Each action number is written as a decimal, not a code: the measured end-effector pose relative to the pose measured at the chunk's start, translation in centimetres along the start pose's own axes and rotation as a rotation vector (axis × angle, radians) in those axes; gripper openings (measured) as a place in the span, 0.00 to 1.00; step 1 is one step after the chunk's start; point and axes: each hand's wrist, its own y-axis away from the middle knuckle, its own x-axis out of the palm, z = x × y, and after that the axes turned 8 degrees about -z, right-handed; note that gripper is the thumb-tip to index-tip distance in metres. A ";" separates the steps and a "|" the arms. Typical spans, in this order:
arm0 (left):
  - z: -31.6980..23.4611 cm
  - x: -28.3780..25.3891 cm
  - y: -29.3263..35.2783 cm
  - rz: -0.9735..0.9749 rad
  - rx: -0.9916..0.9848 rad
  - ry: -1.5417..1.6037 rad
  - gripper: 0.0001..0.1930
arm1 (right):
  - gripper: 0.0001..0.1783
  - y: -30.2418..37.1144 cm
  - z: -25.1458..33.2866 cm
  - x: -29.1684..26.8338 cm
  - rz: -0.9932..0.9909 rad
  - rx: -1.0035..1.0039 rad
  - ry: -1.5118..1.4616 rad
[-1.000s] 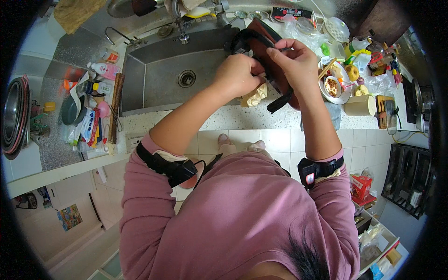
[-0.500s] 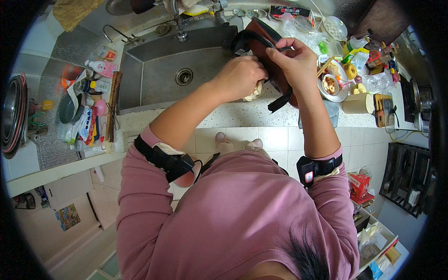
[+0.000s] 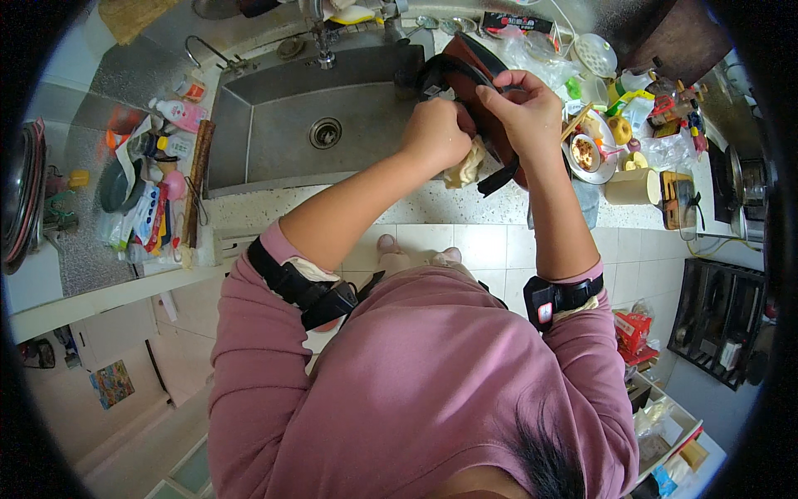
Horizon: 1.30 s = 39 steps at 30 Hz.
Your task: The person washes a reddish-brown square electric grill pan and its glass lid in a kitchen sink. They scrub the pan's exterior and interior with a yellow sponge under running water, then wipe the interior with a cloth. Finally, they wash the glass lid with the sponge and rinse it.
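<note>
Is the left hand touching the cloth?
Touching: the head view shows the left hand curled over the cloth, which bunches out directly from under it.

Soft, moderate light — straight edges bow outward, corners fall black.

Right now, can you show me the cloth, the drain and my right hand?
Cloth (image 3: pixel 465 169): head view, on its crumpled lower part.
Drain (image 3: pixel 325 133): head view, on its middle.
Right hand (image 3: pixel 529 114): head view, on the middle of the hand.

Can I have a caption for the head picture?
Hands hold a pale cloth and a reddish-brown object by the sink.
</note>
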 end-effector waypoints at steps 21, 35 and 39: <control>2.4 -6.9 2.0 -0.012 0.105 0.211 0.06 | 0.13 0.8 0.9 -0.4 0.172 -0.031 0.085; 1.7 -5.2 1.8 -0.136 0.953 -0.294 0.08 | 0.14 0.3 1.7 -1.2 0.170 0.016 0.013; 1.3 -5.6 1.0 -0.074 1.110 -0.439 0.05 | 0.14 0.3 1.5 -1.1 0.176 0.013 0.041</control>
